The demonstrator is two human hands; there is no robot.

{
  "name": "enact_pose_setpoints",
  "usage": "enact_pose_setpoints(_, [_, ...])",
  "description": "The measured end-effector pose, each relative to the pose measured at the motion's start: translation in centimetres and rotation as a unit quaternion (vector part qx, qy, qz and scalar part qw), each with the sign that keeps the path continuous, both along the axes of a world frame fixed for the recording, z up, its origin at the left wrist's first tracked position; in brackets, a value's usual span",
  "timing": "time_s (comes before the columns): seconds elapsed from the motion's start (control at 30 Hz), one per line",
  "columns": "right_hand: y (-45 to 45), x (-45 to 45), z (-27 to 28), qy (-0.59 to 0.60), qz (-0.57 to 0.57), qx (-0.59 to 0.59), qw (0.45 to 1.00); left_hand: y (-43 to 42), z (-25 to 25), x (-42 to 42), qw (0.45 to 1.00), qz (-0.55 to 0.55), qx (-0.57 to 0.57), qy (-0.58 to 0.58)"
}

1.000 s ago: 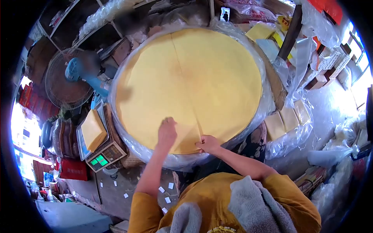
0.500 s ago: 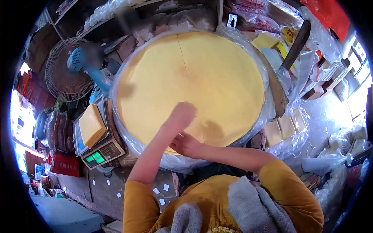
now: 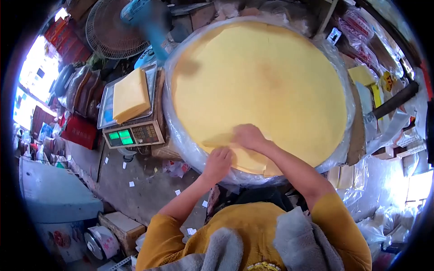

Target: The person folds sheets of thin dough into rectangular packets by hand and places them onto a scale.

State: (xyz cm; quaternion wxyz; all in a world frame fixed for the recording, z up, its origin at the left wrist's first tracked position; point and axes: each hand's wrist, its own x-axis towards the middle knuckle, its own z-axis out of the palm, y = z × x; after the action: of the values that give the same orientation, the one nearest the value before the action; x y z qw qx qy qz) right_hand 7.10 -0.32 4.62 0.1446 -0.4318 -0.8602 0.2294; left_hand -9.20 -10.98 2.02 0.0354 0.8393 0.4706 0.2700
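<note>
A large round stack of thin, soft yellow sheets (image 3: 271,99) fills the middle of the view, with clear plastic (image 3: 178,131) round its rim. At its near-left edge, my left hand (image 3: 218,163) has its fingers curled over the border of the top sheet. My right hand (image 3: 249,137) lies on the sheet just beyond and to the right; it is blurred, and its fingertips are hard to make out. Between and beside the hands the sheet shows a raised fold. Both hands are close together but apart.
Left of the stack, a digital scale (image 3: 135,134) with green displays carries folded yellow sheets (image 3: 131,95). Behind it stands a blue fan (image 3: 156,38). Plastic-wrapped yellow packs (image 3: 346,176) lie at the right. Paper scraps (image 3: 132,184) dot the floor.
The view has swung left and down. My hands, crossed at the wrists before, are now uncrossed, with the left at the sheet's edge and the right on the sheet. A fold has appeared there.
</note>
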Motion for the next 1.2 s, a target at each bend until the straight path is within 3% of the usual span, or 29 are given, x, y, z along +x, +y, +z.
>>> enact_pose_setpoints(0.1, [3.7, 1.3, -0.1, -0.038, -0.14, -0.036, 0.989, 0.2, 0.6, -0.1, 0.999, -0.006, -0.035, -0.018])
enact_pose_setpoints(0.2, [5.5, 3.9, 3.2, 0.017, -0.277, -0.233, 0.932, 1.6, 0.6, -0.7, 0.986, 0.0, -0.166, -0.002])
enact_pose_setpoints(0.3, [6.6, 2.9, 5.0, 0.004, -0.189, -0.179, 0.966, 5.5, 1.4, -3.0, 0.982, 0.124, -0.134, -0.041])
enact_pose_setpoints(0.33, [6.9, 1.9, 5.0, 0.006, -0.16, -0.135, 0.978, 7.1, 1.2, -4.1, 0.978, 0.199, -0.024, 0.049])
enact_pose_setpoints(0.37, [7.3, 0.2, 5.0, 0.008, -0.132, -0.089, 0.987, 8.6, 1.3, -5.3, 0.967, 0.247, -0.003, 0.068])
enact_pose_setpoints(0.47, [8.5, -6.0, 5.5, -0.054, -0.039, -0.031, 0.997, 11.1, -0.1, -7.9, 0.935, 0.342, -0.015, 0.097])
enact_pose_setpoints(0.5, [8.6, -8.3, 5.7, -0.087, -0.025, -0.048, 0.995, 11.4, 0.1, -8.1, 0.924, 0.35, -0.109, 0.111])
enact_pose_setpoints(0.53, [8.7, -9.8, 5.8, -0.12, -0.009, -0.066, 0.991, 11.4, -0.4, -8.2, 0.929, 0.341, -0.097, 0.103])
enact_pose_setpoints(0.73, [11.6, -10.3, 2.2, -0.069, 0.001, -0.03, 0.997, 10.6, -2.1, -8.5, 0.941, 0.322, -0.05, 0.088])
enact_pose_setpoints(0.83, [14.8, -3.5, 3.1, 0.073, -0.17, -0.059, 0.981, 10.5, -2.2, -8.5, 0.941, 0.323, -0.06, 0.084])
enact_pose_setpoints(0.9, [16.4, 2.4, 3.5, 0.172, -0.269, -0.088, 0.944, 10.5, -2.2, -8.6, 0.938, 0.326, -0.061, 0.1])
enact_pose_setpoints(1.0, [17.0, 10.2, 2.6, 0.401, -0.338, -0.268, 0.808, 11.3, 1.2, -7.8, 0.91, 0.341, -0.141, 0.19])
enact_pose_setpoints(1.13, [19.1, 13.6, 4.3, 0.241, -0.298, -0.397, 0.834, 18.2, 6.9, -8.4, 0.878, 0.268, -0.325, 0.228])
enact_pose_setpoints(1.2, [22.9, 11.6, 3.1, 0.231, -0.272, -0.363, 0.861, 24.0, -0.5, -10.0, 0.96, 0.253, -0.09, 0.085])
